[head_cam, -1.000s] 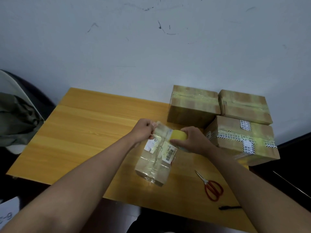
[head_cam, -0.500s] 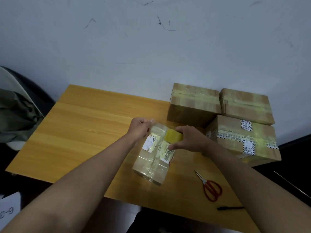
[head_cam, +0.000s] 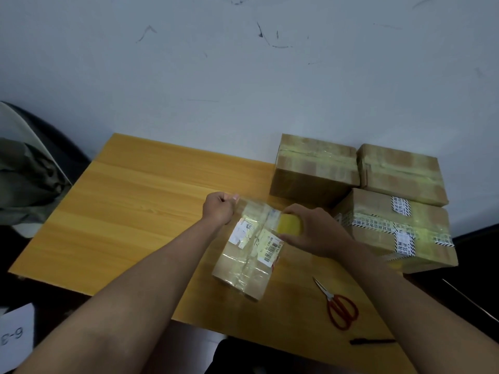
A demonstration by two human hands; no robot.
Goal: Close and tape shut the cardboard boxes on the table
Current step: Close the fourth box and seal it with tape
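Partly hidden tape roll (head_cam: 290, 225) inside right hand (head_cam: 316, 230) grip.

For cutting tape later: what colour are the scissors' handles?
Red, on the metal-bladed scissors; head view.

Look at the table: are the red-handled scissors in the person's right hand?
No, the scissors lie on the table, while the right hand grips the tape roll.
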